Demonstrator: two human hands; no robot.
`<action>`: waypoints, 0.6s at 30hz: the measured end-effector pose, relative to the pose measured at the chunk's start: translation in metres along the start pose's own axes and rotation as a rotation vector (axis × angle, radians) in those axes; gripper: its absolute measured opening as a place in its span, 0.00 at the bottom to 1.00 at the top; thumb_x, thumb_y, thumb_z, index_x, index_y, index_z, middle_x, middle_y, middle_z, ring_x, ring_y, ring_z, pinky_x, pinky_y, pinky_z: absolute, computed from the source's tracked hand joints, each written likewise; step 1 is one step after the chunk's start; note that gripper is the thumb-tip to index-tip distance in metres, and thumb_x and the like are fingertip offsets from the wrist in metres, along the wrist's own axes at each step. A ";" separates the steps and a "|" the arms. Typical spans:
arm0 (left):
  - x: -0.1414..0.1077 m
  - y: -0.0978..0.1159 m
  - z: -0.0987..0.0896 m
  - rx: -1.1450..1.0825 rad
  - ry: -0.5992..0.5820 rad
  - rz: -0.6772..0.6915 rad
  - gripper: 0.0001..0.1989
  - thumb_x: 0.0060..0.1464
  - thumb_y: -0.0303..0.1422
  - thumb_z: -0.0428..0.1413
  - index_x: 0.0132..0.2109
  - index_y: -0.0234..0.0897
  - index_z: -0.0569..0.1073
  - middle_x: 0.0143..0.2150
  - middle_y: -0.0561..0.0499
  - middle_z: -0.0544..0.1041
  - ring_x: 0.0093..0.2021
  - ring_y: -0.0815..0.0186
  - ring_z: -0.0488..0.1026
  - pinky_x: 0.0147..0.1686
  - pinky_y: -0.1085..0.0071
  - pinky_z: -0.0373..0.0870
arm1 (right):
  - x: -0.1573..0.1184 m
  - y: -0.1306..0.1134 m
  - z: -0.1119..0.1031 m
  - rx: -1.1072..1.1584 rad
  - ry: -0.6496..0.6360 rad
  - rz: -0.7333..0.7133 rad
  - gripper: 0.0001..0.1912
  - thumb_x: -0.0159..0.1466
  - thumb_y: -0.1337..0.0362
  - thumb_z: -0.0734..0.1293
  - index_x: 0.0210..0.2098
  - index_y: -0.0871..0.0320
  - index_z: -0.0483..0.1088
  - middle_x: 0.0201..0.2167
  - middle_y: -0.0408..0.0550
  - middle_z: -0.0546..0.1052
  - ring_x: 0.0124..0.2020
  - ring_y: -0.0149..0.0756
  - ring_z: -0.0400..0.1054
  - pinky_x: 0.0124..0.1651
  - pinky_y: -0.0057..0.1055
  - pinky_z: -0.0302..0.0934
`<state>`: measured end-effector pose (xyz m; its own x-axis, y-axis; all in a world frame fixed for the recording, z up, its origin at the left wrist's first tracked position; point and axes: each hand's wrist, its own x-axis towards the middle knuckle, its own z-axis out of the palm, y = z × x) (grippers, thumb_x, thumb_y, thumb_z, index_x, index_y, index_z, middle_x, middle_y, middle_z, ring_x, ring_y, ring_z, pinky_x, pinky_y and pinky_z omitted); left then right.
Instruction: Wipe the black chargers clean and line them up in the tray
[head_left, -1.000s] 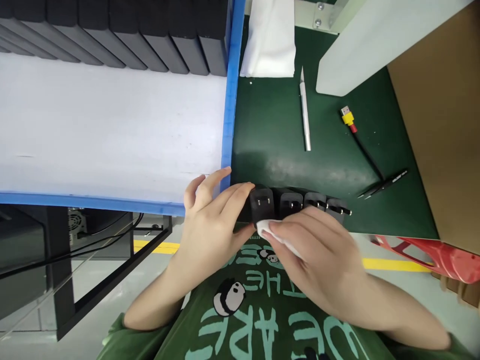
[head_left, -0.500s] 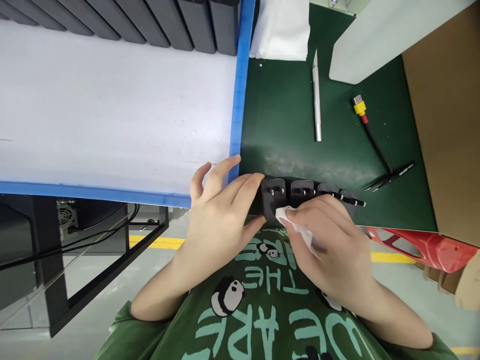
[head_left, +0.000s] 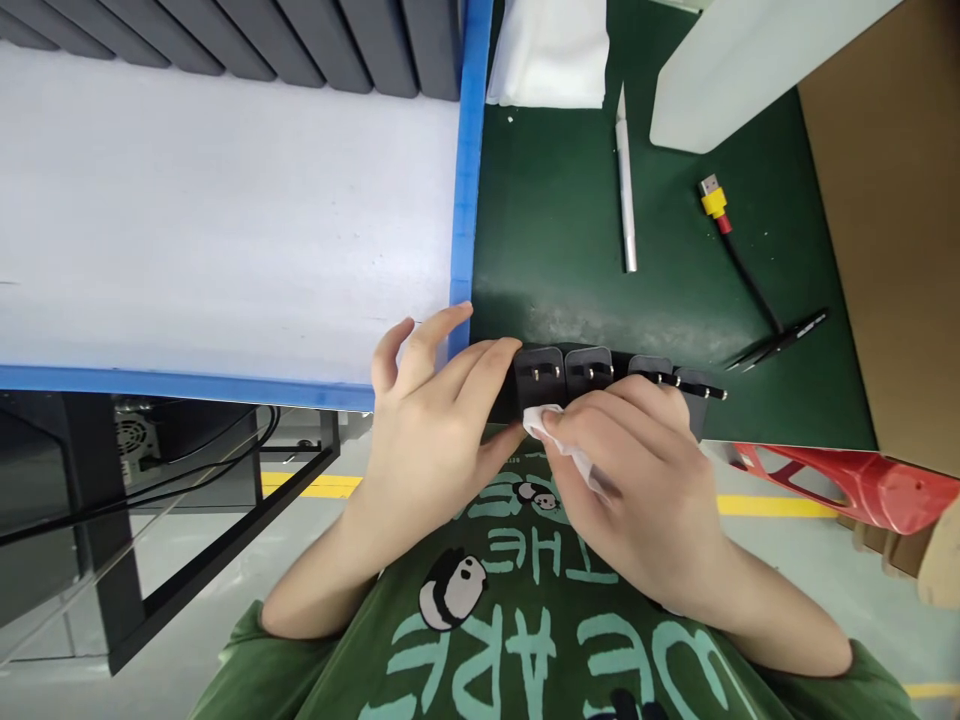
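A row of several black plug adapters with metal pins facing up lies along the front edge of the green mat. At the row's left end, my left hand grips the end piece between thumb and fingers, its other fingers raised over the blue edge. My right hand pinches a crumpled white cloth, which touches the lower part of the leftmost visible adapter. The right hand's knuckles hide part of the middle of the row.
Behind the hands, the green mat bears a craft knife, a folded white cloth, a short USB cable and black tweezers. Dark grey blocks line the white surface. Cardboard stands at right.
My right hand and its white cloth have moved left along the row. The two leftmost visible adapters now sit closer together. My left hand keeps its grip on the end.
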<state>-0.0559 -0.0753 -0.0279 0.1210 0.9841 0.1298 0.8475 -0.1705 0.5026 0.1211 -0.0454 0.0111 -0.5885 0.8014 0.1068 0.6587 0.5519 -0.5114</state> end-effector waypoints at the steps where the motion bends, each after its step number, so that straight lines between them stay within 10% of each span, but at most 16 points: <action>1: 0.000 0.000 0.000 -0.001 -0.003 0.001 0.19 0.58 0.33 0.59 0.56 0.42 0.71 0.50 0.46 0.82 0.65 0.40 0.65 0.61 0.41 0.56 | 0.000 0.000 -0.001 -0.033 -0.001 0.000 0.11 0.63 0.76 0.66 0.31 0.55 0.65 0.25 0.41 0.74 0.29 0.34 0.62 0.33 0.37 0.49; 18: -0.001 0.000 -0.001 0.003 0.003 0.007 0.18 0.57 0.30 0.57 0.55 0.37 0.71 0.49 0.46 0.82 0.65 0.41 0.64 0.61 0.42 0.56 | 0.000 -0.003 0.004 -0.086 0.005 -0.035 0.13 0.62 0.77 0.68 0.29 0.55 0.64 0.22 0.40 0.73 0.29 0.34 0.55 0.34 0.37 0.46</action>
<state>-0.0566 -0.0762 -0.0275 0.1250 0.9828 0.1358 0.8481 -0.1769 0.4995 0.1173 -0.0474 0.0091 -0.6094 0.7825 0.1280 0.6758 0.5970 -0.4323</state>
